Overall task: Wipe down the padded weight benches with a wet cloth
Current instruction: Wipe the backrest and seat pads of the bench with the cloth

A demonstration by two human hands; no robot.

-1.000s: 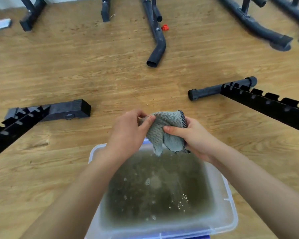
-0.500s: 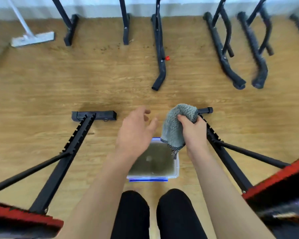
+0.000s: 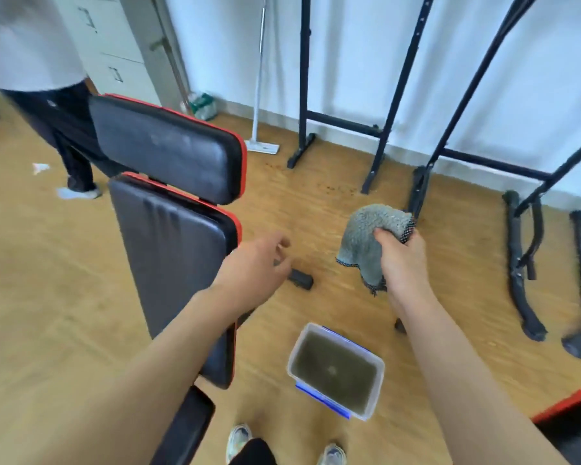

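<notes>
Cloth (image 3: 369, 236) is bunched in my right hand (image 3: 404, 260). In the head view, the only one I have, it is raised over the floor between the bench (image 3: 171, 256) and the racks (image 3: 393, 105), well apart from any pad. My fingers and thumb are curled round its upper fold, and the rest hangs below my fist in a limp tail with a checked hem. My left hand (image 3: 255, 266) holds nothing; its fingers are loose and slightly curled, hovering just beside the red-trimmed right edge of the long pad. The tilted back pad (image 3: 168, 149) stands beyond it, and both look untouched by the cloth. The tub (image 3: 377, 391) of murky water sits on the floor near my feet, to the right of the bench. I judge the cloth soft and floppy, and a little heavy if it is wet. It should mould to whatever I press it on, so I would do better to open it flat under my palm than to wipe with a fist. The pads look smooth and firm and would likely be slick once damp. The frame seems heavy enough to stay put, so my free hand need only steady an edge. A mop (image 3: 259, 95) leans on the wall, and another person (image 3: 64, 129) stands at the far left.
</notes>
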